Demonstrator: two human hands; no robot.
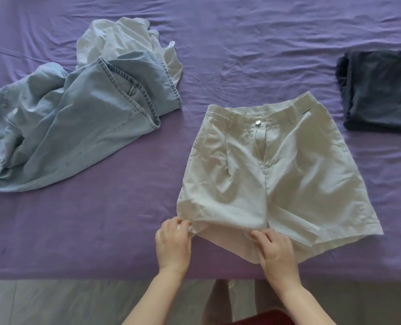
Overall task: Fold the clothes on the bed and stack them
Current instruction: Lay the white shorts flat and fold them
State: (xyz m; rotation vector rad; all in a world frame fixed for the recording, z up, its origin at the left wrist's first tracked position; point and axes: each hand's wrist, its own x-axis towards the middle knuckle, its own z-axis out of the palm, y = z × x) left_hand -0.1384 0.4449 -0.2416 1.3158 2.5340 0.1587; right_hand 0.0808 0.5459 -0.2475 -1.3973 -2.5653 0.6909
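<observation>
The pale cream cotton shorts [274, 174] are lying flat, front up, on the purple bed sheet [101, 231], waistband at the far side and leg hems towards the person. Their long axis is running from the hems away to the waistband, tilted slightly to the right.

The left hand [172, 242] is pinching the outer corner of the left leg hem, fingers curled round the cloth. The right hand [275, 249] is pinching the same hem at its inner end, close to the crotch, fingers likewise curled. Both hands are sitting at the near edge, so the whole garment lies away from the fingers; the right leg is lying unheld, further to the right.

Judgement: the hem is being straightened ahead of a fold, likely left leg over right.

A folded dark navy garment [375, 92] is resting well apart at the right. A crumpled light blue denim garment [77, 127] and a rumpled white garment [124, 41] are waiting at the left, unfolded.
</observation>
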